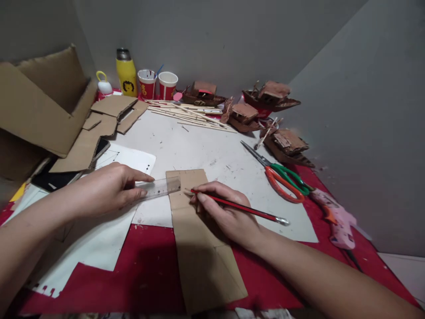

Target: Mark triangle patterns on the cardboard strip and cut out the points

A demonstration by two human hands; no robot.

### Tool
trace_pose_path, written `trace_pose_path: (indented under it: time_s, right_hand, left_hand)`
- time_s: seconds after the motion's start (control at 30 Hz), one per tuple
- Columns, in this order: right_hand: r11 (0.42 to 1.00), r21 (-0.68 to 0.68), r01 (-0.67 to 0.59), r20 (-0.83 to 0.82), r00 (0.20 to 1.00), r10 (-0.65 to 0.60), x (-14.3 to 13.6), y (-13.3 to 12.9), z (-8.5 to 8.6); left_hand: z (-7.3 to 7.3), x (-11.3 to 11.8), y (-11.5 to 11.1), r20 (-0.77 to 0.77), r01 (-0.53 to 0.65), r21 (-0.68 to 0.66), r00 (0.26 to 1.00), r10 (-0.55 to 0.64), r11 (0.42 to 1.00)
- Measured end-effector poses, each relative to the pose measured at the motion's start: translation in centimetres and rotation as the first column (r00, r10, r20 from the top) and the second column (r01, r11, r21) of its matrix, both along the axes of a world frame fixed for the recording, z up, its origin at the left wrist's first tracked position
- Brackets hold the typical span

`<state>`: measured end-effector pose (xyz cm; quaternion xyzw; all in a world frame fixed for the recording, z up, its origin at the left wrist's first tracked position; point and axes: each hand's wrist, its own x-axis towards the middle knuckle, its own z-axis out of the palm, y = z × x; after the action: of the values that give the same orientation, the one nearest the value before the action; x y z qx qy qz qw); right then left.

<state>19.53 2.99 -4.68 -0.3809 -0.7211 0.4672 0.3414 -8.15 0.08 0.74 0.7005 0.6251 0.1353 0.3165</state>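
Note:
My left hand pinches a clear plastic ruler between thumb and fingers. The far end of the ruler lies over the upper left part of a long cardboard strip. In my right hand is a red and black pencil, held in a writing grip. Its tip is just off the ruler's end, close to the cardboard; I cannot tell whether it touches. Faint pencil lines show on the lower part of the strip. Under my left arm lie white paper sheets with drawn lines.
Right of the strip lie scissors and a pink glue gun. Several brown model boats and thin wooden sticks are behind. Paper cups, a yellow bottle, cardboard scraps and a cardboard box stand back left.

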Motion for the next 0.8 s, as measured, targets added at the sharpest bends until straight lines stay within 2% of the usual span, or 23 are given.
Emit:
trace_pose_path:
  time_s: [0.1,0.23,0.33,0.43,0.53,0.6,0.67,0.73,0.8]
  right_hand:
    - [0.998,-0.034,0.044,-0.176,0.983,-0.049,0.3,-0.1,0.3]
    - [0.996,-0.037,0.087,-0.285,0.954,-0.094,0.2,0.6,0.6]
    - [0.986,-0.168,0.020,-0.330,0.941,-0.075,-0.2,1.1,1.0]
    - [0.940,-0.326,-0.101,-0.395,0.918,-0.039,-0.5,0.8,1.6]
    - [0.908,-0.379,-0.180,-0.439,0.899,-0.005,-0.6,0.3,2.3]
    - [0.917,-0.357,-0.179,-0.448,0.894,0.000,-0.2,0.2,2.9]
    - [0.930,-0.340,-0.139,-0.465,0.885,-0.038,0.6,0.5,3.4]
    - [0.936,-0.345,-0.064,-0.493,0.861,-0.123,1.8,1.0,3.7]
    - [0.922,-0.388,0.020,-0.522,0.820,-0.237,3.3,1.4,3.6]
  left_hand:
    - [0.9,0.1,-0.2,-0.001,0.012,-0.013,1.000,-0.012,1.000]
    - [1.6,0.6,-0.8,0.103,-0.058,0.093,0.994,0.049,0.994]
    - [1.9,1.5,-1.5,0.078,-0.032,0.174,0.997,0.018,0.984]
    - [2.3,3.1,-2.4,-0.017,0.072,0.243,0.997,-0.070,0.967]
    - [2.9,4.8,-3.1,-0.127,0.178,0.353,0.982,-0.142,0.919]
    - [3.2,5.6,-3.5,-0.152,0.177,0.415,0.981,-0.123,0.892]
    - [3.6,5.9,-4.0,-0.146,0.112,0.509,0.988,-0.043,0.853]
    - [3.8,5.8,-5.0,-0.128,0.026,0.633,0.989,0.071,0.773]
    - [3.6,5.7,-6.4,-0.157,-0.003,0.704,0.975,0.159,0.711]
